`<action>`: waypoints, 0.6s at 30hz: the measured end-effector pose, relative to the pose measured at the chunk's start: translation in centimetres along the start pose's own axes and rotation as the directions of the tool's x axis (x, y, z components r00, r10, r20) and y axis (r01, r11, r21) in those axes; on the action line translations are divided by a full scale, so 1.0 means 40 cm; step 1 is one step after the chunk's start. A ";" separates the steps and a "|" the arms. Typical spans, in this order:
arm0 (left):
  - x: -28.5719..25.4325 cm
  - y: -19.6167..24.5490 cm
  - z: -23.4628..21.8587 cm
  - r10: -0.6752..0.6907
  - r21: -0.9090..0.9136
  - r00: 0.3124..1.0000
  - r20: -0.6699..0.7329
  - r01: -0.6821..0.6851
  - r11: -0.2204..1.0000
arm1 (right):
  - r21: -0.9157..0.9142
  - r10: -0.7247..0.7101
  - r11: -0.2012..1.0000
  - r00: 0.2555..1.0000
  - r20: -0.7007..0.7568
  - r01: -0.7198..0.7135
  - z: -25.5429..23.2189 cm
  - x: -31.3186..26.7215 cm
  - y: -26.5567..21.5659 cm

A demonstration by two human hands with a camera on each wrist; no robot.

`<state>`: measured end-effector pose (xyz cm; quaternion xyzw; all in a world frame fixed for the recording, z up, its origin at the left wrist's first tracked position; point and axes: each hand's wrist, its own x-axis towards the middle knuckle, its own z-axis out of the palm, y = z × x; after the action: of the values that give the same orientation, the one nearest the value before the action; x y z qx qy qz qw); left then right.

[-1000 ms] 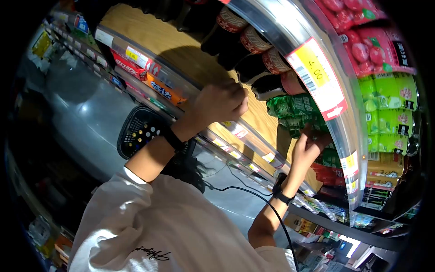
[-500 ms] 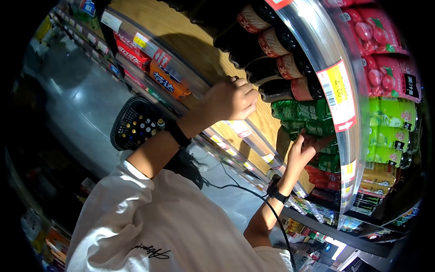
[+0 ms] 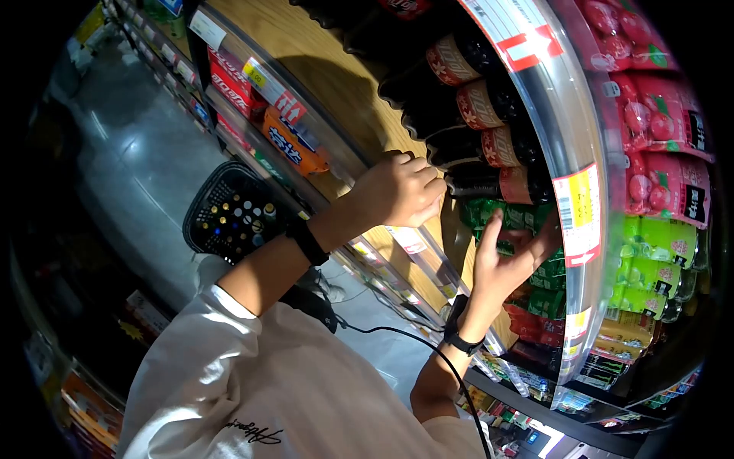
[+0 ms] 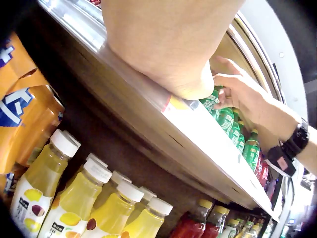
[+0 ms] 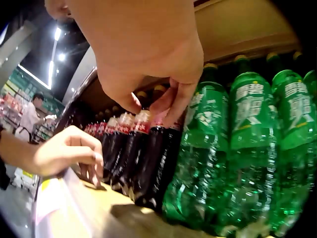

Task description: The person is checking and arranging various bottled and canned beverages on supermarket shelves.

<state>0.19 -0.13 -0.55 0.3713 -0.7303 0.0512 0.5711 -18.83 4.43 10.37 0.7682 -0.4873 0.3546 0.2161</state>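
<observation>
My left hand (image 3: 401,191) rests at the shelf's front edge, fingers loosely curled and holding nothing. In the right wrist view that left hand (image 5: 74,153) has its fingertips down by the shelf board. My right hand (image 3: 505,264) reaches in at the row of green soda bottles (image 3: 547,275), thumb apart from the fingers. In the right wrist view, the right hand's bent fingers (image 5: 171,101) overlap the tops of the dark cola bottles (image 5: 153,158), just beside the upright green soda bottles (image 5: 252,134). No bottle shows in its grip.
A black basket (image 3: 197,210) holding several capped bottles stands on the floor. Orange and red packs (image 3: 294,145) sit on a lower shelf, near yellow juice bottles (image 4: 74,198). A price-tag rail (image 3: 577,214) curves along the upper shelf. A black cable (image 3: 405,317) crosses before my right arm.
My right hand has shifted toward the cola end of the green bottles, and its thumb has spread from the fingers. The left hand stays at the shelf edge while the head view shifts.
</observation>
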 end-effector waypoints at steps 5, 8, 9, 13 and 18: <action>0.004 -0.009 -0.001 -0.002 0.007 0.994 0.109 0.001 1.000 | 0.048 0.348 0.930 0.915 0.203 -0.364 0.018 0.095 -0.015; -0.002 -0.005 0.009 0.014 0.032 0.992 0.124 -0.018 0.999 | 0.041 0.439 0.885 0.861 0.258 -0.463 0.023 0.094 0.027; 0.001 -0.002 -0.001 0.003 0.007 0.993 0.121 -0.004 1.000 | 0.048 0.353 0.927 0.907 0.229 -0.373 0.032 0.085 0.042; 0.005 0.007 -0.015 -0.042 0.016 0.983 0.178 0.040 0.999 | 0.113 0.249 0.959 0.964 0.093 -0.259 0.039 0.040 0.052; 0.008 0.018 -0.026 -0.030 0.021 0.965 0.261 0.025 0.999 | 0.265 0.191 0.945 0.981 0.027 -0.191 -0.009 -0.032 0.027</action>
<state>0.54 0.75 0.36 0.3898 -0.7935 0.0002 0.4672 -20.28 4.95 9.61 0.7394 -0.5074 0.4361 0.0752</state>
